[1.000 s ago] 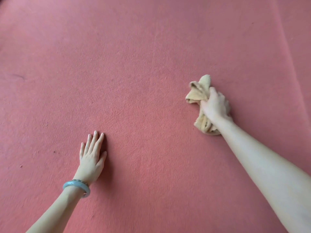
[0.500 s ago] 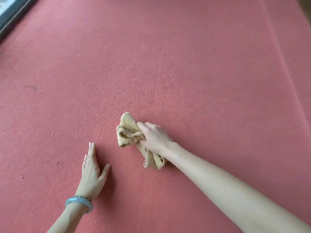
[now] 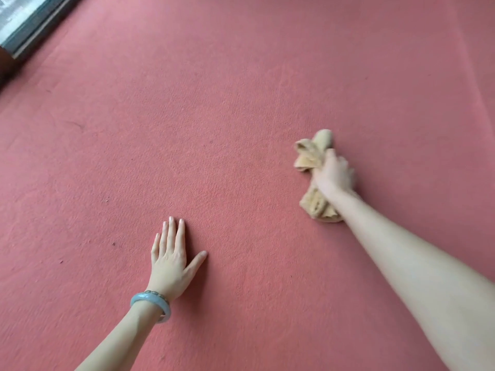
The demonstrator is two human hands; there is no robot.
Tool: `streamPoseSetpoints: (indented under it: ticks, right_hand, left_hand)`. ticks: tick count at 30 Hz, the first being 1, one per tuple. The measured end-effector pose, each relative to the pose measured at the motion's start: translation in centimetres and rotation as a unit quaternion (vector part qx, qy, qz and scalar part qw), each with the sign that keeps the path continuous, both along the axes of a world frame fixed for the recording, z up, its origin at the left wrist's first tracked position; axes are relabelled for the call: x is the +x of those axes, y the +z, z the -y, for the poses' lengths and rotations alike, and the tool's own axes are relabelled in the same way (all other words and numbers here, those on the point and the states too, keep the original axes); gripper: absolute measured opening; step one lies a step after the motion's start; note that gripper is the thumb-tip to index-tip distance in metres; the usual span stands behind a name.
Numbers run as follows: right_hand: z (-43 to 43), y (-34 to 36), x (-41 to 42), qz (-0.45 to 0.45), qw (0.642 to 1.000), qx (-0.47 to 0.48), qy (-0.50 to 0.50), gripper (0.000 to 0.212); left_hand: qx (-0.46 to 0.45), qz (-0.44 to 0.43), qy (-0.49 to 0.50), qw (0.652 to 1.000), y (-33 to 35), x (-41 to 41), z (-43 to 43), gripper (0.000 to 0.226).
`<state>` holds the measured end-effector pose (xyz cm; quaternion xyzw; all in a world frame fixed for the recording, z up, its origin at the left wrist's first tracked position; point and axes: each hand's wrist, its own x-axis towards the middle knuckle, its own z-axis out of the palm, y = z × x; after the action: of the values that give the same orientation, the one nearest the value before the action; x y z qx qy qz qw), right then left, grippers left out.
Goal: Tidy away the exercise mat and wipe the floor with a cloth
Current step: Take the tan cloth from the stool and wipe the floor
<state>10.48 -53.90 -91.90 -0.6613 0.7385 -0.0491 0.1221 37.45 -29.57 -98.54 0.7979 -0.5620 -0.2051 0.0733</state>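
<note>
Cloth, one, gripped by right hand; left hand flat on floor.

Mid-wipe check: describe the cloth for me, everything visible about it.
The cloth is a tan-yellow rag, soft and towel-like by its look, bunched into a crumpled wad with folds showing. The right hand grips it round the middle, so one lump sticks out ahead of the hand and another by the wrist. It rests on the red carpet-like floor, to the right of the view, well apart from the left hand. Slightly blurred.
</note>
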Motion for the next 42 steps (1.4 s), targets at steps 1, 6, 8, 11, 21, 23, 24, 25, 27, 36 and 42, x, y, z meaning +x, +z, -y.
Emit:
streamPoseSetpoints:
  ticks: [1, 6, 8, 11, 21, 23, 24, 25, 27, 36, 42]
  right_hand:
    - [-0.8, -0.3, 2.7, 0.01, 0.999, 0.008, 0.039, 0.028]
    - [-6.7, 0.0, 16.5, 0.045, 0.973, 0.042, 0.224, 0.039]
    - [-9.2, 0.7, 20.2, 0.072, 0.944, 0.064, 0.316, 0.039]
    - [-9.6, 0.6, 21.0, 0.079, 0.92, 0.066, 0.378, 0.037]
    - [1.5, -0.6, -4.4, 0.073, 0.997, 0.02, 0.002, 0.032]
    - [1.3, -0.4, -10.1, 0.032, 0.998, 0.012, -0.062, 0.031]
    - [1.0, -0.2, -12.5, 0.012, 0.995, 0.011, -0.094, 0.03]
    - [0.6, 0.0, -14.5, -0.004, 0.992, 0.009, -0.122, 0.03]
    - [-0.5, 0.3, -16.5, -0.017, 0.988, 0.009, -0.15, 0.029]
    - [-14.7, -0.3, -1.2, 0.021, 0.974, -0.001, 0.227, 0.057]
    - [-15.1, 3.9, -0.2, 0.181, 0.928, 0.18, 0.27, 0.034]
  left_hand:
    - [0.004, 0.002, -0.003, 1.0, 0.0, 0.0, 0.0, 0.112]
    - [0.02, -0.005, -0.009, 1.0, 0.5, 0.0, 0.1, 0.127]
    - [0.023, -0.011, -0.011, 1.0, 0.7, 0.1, 0.0, 0.129]
    - [0.025, -0.013, -0.018, 0.999, 0.9, 0.1, 0.0, 0.129]
    - [0.035, -0.016, -0.017, 0.999, 1.4, 0.1, 0.2, 0.121]
    - [0.037, -0.015, -0.016, 0.999, 1.3, 0.0, 0.2, 0.124]
    - [0.037, -0.014, -0.017, 0.999, 1.3, 0.0, 0.1, 0.127]
    - [0.038, -0.012, -0.019, 0.999, 1.3, 0.0, 0.1, 0.129]
    - [0.041, -0.006, -0.02, 0.999, 1.2, 0.0, 0.1, 0.129]
    - [0.058, 0.018, -0.013, 0.998, 1.6, -0.4, 0.4, 0.126]
    - [0.085, 0.05, -0.039, 0.994, 5.5, -1.0, 2.8, 0.116]
